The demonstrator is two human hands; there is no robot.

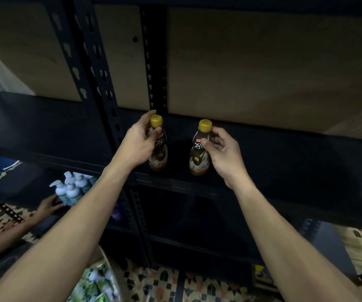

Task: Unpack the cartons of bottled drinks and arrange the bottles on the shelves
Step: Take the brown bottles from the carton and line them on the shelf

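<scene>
I've got my left hand (139,142) gripping one yellow-capped coffee bottle (158,147), my right hand (219,149) pinching the other bottle (198,153) by its shoulder, both at the dark shelf (284,153) front edge. Release early and either could topple off.

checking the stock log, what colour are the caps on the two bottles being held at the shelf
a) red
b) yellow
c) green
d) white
b: the bottle in the left hand and the bottle in the right hand both show a yellow cap, at and, above a brown label.
</scene>
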